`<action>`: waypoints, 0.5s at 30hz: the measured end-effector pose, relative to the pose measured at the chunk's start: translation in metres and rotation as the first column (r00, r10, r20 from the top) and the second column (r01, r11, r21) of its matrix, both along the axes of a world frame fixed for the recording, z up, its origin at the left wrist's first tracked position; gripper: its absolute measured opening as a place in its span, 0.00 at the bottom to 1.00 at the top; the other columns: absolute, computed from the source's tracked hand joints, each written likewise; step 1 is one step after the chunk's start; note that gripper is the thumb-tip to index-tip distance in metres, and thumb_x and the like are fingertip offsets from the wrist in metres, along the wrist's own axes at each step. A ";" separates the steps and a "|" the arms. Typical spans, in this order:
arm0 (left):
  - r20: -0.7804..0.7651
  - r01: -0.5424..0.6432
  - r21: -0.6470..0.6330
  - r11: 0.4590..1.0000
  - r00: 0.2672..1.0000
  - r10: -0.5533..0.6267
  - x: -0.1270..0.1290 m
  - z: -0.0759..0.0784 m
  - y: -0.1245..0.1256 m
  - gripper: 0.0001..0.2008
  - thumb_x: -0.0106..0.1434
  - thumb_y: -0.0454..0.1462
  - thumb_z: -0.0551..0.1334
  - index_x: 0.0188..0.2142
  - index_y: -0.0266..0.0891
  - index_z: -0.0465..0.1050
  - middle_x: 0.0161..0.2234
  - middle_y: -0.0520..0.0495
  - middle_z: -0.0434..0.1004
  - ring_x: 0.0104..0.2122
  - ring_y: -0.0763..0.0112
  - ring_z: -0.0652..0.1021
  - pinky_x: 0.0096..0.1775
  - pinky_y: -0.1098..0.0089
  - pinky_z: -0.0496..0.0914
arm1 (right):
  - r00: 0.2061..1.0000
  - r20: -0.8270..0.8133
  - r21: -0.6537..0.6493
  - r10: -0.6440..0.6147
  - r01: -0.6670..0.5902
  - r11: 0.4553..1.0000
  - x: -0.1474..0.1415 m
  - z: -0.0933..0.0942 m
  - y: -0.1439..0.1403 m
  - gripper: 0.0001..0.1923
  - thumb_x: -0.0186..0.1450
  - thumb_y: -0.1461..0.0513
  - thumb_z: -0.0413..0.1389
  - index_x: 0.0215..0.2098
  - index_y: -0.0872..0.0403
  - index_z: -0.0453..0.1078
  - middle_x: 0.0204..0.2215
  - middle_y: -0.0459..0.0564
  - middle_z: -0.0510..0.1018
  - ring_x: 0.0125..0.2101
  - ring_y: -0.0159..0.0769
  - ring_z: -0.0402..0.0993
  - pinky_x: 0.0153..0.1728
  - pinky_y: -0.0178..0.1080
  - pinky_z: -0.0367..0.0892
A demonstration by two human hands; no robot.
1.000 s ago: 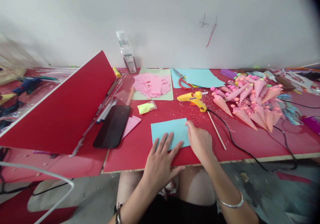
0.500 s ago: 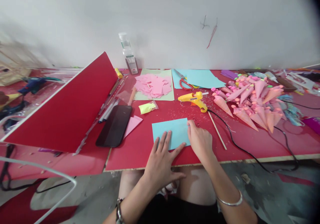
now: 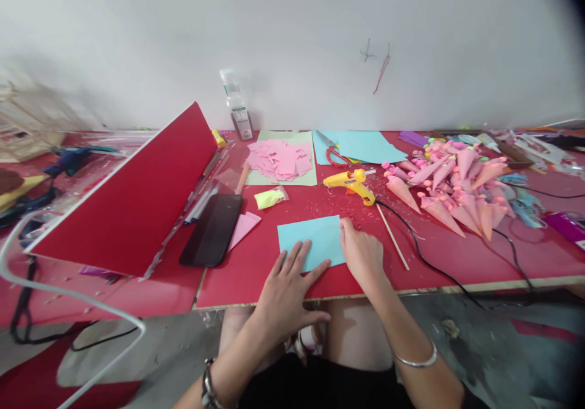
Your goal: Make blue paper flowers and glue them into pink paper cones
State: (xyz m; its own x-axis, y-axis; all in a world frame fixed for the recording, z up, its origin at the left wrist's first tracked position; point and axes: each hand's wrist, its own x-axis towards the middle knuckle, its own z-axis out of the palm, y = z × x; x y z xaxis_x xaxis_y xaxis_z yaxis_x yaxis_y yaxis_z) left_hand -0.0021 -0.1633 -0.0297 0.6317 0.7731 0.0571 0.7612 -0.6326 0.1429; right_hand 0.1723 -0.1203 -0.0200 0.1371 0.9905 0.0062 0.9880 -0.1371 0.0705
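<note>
- Your left hand [image 3: 287,287] lies flat with the fingers spread. The fingertips press on the near edge of the light blue paper [image 3: 308,241], and the palm rests on the red surface [image 3: 256,263] just in front of the sheet. This grip is released; it holds nothing, it only presses down.
- Your right hand [image 3: 362,252] is at the right edge of the same light blue paper. The fingertips touch the far right corner of the sheet. The fingers are curled, but you cannot tell from this view if they pinch the paper or only rest on it.
- The light blue paper lies flat on the surface, near its front edge, between your two hands and a little beyond them.
- Just beyond the paper, to the right, lies a yellow glue gun [image 3: 350,181] with a black cable [image 3: 425,259] that runs to the right along the surface.
- A thin wooden stick [image 3: 393,236] lies just beside your right hand, on its right side.
- To the left of the paper are a black phone [image 3: 211,228] and a pink paper piece [image 3: 243,226].
- Farther back are a pile of pink squares [image 3: 281,158] on a pale green sheet, red scissors [image 3: 333,150], and a heap of pink cones [image 3: 452,180] on the right.
- A tilted red board [image 3: 132,202] stands at the left.
</note>
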 end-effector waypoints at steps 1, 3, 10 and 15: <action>-0.012 0.007 0.006 1.000 1.000 -0.007 -0.005 0.001 0.000 0.42 0.47 0.59 0.56 0.59 0.53 0.45 0.62 0.44 0.39 0.59 0.52 0.50 0.54 0.52 0.52 | 1.000 0.001 0.001 0.004 -0.004 1.000 0.000 0.000 0.000 0.12 0.65 0.61 0.43 0.46 0.51 0.59 0.22 0.50 0.76 0.26 0.37 0.75 0.23 0.32 0.59; -0.041 0.009 0.023 1.000 0.999 -0.008 -0.016 0.003 -0.002 0.42 0.48 0.58 0.57 0.59 0.54 0.44 0.62 0.44 0.40 0.59 0.54 0.51 0.54 0.53 0.52 | 1.000 0.005 0.004 0.010 -0.010 1.000 0.000 0.000 0.000 0.12 0.65 0.61 0.43 0.46 0.52 0.59 0.22 0.50 0.76 0.26 0.37 0.74 0.23 0.33 0.59; -0.112 -0.005 0.091 0.996 0.994 0.015 -0.054 0.009 -0.013 0.37 0.51 0.53 0.58 0.59 0.53 0.46 0.61 0.48 0.47 0.57 0.56 0.55 0.55 0.54 0.52 | 1.000 -0.008 -0.009 0.013 -0.013 1.000 0.000 -0.001 -0.001 0.13 0.65 0.61 0.42 0.47 0.53 0.59 0.22 0.51 0.75 0.26 0.37 0.74 0.25 0.33 0.61; -0.169 0.002 0.082 0.997 0.985 0.012 -0.069 0.018 -0.018 0.35 0.53 0.51 0.59 0.58 0.53 0.48 0.59 0.48 0.54 0.56 0.57 0.59 0.53 0.54 0.55 | 0.999 -0.008 0.009 0.036 -0.036 0.999 0.003 -0.001 0.000 0.13 0.65 0.63 0.41 0.47 0.53 0.59 0.22 0.50 0.74 0.25 0.37 0.73 0.25 0.34 0.60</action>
